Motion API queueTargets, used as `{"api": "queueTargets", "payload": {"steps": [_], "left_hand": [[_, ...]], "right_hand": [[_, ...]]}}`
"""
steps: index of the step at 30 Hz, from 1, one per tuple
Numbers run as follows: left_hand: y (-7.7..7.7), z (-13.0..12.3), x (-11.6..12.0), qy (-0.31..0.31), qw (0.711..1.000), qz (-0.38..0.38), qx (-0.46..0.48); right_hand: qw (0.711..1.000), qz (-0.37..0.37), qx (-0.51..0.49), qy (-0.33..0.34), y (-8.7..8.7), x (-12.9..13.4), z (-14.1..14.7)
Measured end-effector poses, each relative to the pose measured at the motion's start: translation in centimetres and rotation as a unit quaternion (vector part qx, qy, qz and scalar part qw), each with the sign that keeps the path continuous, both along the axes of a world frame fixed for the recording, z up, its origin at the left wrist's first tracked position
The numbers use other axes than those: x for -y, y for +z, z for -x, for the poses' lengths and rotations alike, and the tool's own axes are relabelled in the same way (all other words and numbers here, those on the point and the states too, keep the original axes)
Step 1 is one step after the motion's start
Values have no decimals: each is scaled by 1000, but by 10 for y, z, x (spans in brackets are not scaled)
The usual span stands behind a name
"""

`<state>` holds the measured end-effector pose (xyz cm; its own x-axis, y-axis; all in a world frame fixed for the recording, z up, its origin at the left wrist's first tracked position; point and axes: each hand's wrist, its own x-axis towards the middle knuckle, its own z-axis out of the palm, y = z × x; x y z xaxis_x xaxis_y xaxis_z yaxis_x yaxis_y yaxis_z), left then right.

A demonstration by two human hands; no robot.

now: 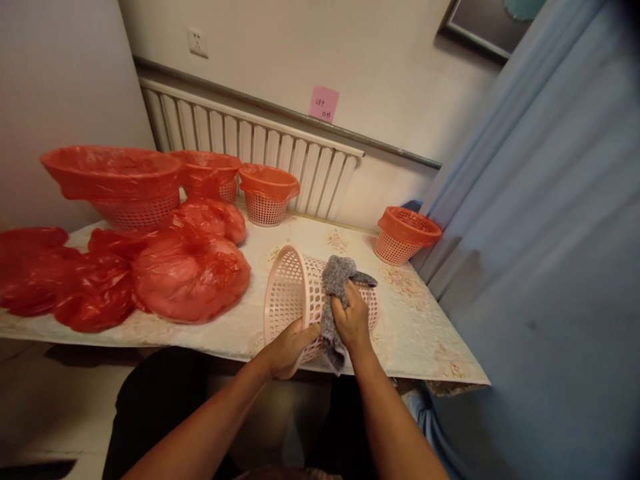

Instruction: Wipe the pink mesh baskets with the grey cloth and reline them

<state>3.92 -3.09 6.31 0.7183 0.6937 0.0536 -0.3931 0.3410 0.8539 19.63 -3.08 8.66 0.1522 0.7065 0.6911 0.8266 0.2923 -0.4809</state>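
In the head view, both forearms reached forward. The left hand [287, 350] gripped the rim of a pink mesh basket [313, 293]; the right hand [353, 319] bunched a grey cloth [339, 272] against its side. A pink wall note [324, 104] bore small, unclear handwriting. The basket lay sideways on the table [415, 343], long axis left-to-right, mouth facing left.

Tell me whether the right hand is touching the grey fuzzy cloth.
Touching. The head view shows the right hand closed on the grey fuzzy cloth, with fabric bunched above the hand and hanging below it.
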Motion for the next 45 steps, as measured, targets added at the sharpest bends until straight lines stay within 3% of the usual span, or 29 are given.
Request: {"api": "queueTargets", "payload": {"steps": [5,9,13,17,20,24,27,29,34,39,42,45], "left_hand": [[1,0,-1,-22,999,-43,16],[2,1,-2,-24,998,-58,15],[5,2,-3,-20,998,-57,0],[6,3,-5,-36,998,-53,-3],[6,6,-6,-20,995,-91,-38],[2,9,-4,19,981,-164,-101],[-4,13,-3,13,970,-193,-149],[-8,16,-2,7,967,-199,-161],[-1,21,-7,-41,989,-96,-107],[26,-2,-25,51,995,34,83],[35,-15,-31,58,994,53,78],[36,-17,-30,43,995,53,73]], "right_hand": [[988,50,-61,-132,-13,-20,-64],[971,37,-101,-214,-35,-10,-90],[964,16,-115,-240,-62,14,-66],[981,-32,-70,-176,-77,36,-20],[995,-42,0,-95,-66,43,6],[997,-27,69,3,-26,38,22],[996,-20,84,37,-1,27,27],[996,-12,82,34,7,21,31],[997,-13,79,13,3,19,38],[996,-20,90,14,-7,23,39],[996,-7,84,20,-8,22,33],[997,2,71,13,-11,16,15]]}}
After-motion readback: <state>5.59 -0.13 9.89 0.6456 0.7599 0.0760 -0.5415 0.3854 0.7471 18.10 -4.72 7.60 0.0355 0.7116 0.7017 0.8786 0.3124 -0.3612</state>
